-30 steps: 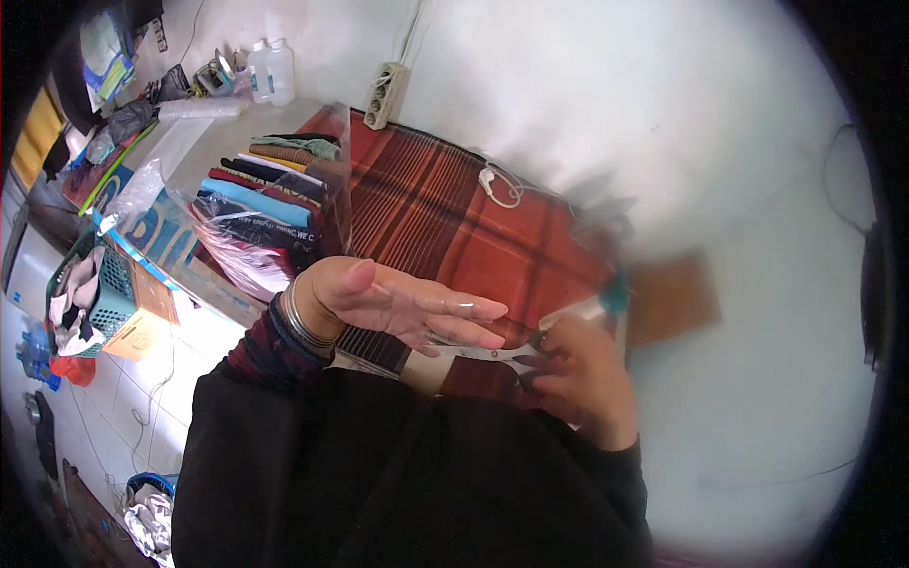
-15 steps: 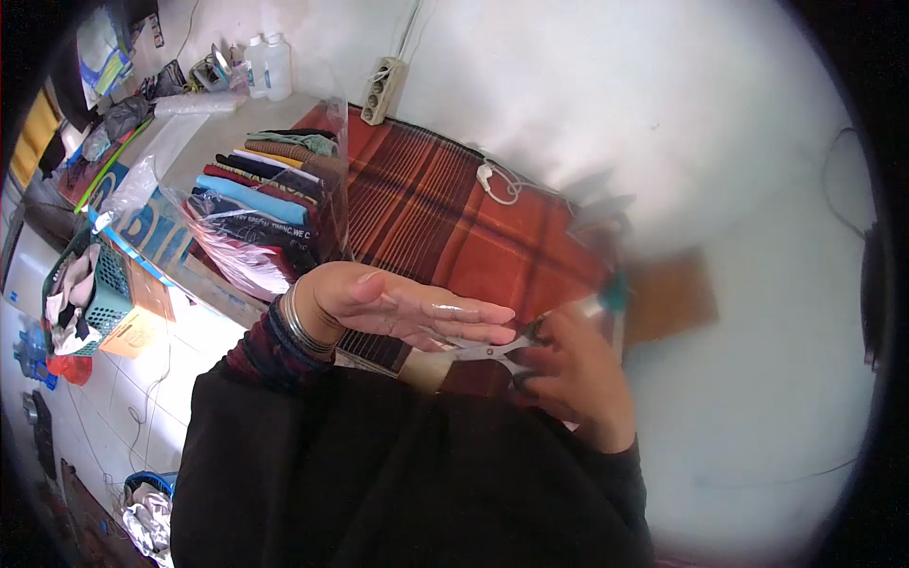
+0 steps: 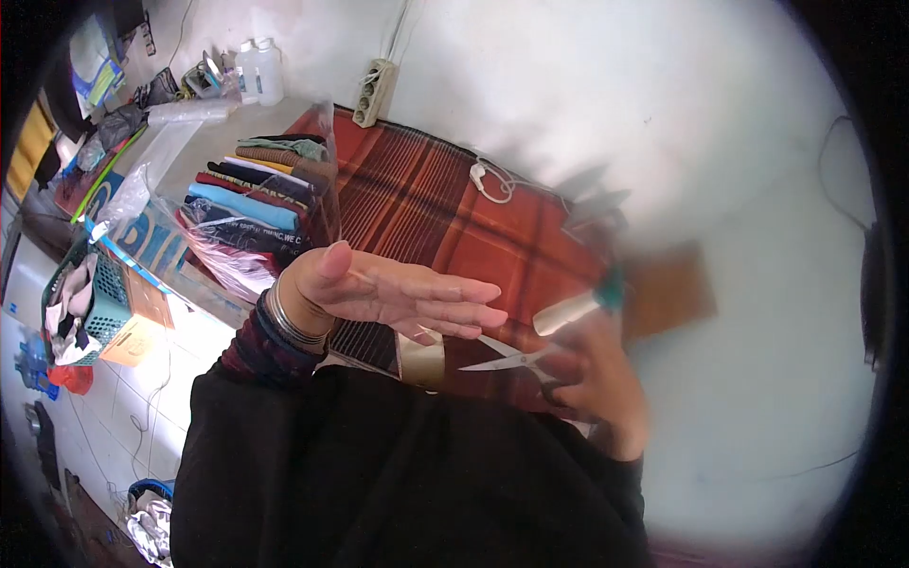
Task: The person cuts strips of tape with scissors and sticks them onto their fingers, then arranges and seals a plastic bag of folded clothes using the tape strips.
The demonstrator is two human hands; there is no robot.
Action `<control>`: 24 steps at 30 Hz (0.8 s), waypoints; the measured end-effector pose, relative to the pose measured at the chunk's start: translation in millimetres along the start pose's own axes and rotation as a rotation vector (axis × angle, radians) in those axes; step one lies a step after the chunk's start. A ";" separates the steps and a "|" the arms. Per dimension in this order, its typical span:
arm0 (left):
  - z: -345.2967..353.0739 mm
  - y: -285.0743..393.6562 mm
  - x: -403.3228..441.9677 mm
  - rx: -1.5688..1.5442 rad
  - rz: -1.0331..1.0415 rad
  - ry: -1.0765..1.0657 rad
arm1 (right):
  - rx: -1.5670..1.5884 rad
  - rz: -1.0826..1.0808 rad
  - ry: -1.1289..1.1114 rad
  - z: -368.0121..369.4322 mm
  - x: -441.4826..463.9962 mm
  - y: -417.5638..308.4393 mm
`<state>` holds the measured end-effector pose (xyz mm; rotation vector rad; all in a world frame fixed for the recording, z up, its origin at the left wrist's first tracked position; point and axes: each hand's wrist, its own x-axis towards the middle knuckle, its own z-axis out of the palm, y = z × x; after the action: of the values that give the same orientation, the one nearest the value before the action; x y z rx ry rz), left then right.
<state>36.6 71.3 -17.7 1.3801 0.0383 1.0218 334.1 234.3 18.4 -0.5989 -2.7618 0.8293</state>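
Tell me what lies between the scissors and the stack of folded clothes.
In the head view, the open left hand appears between the scissors and the stack of folded clothes.

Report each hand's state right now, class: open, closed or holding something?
Left hand: open and outstretched.
Right hand: holding scissors, blades apart.

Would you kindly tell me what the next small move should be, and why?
Probably to close the scissors with the right hand, since their blades stand apart and the tips, in this view, lie close to the outstretched left hand.
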 end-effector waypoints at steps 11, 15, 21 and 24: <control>5.1 -0.7 17.7 -0.021 0.020 -0.236 | -0.027 -0.228 -0.041 7.3 27.8 -42.7; 10.8 -0.1 16.1 -0.024 0.026 -0.209 | 0.136 -0.108 -0.116 12.9 27.3 -21.6; 10.4 -7.5 13.3 -0.012 0.066 -0.171 | -0.029 -0.173 -0.090 10.8 30.0 -41.9; 12.2 -9.0 14.2 0.016 -0.002 -0.123 | -0.044 -0.195 -0.114 12.7 30.7 -46.8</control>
<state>57.1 71.7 -14.4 1.4549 -0.0436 0.9348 287.6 205.8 36.5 -0.2909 -2.8892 0.7836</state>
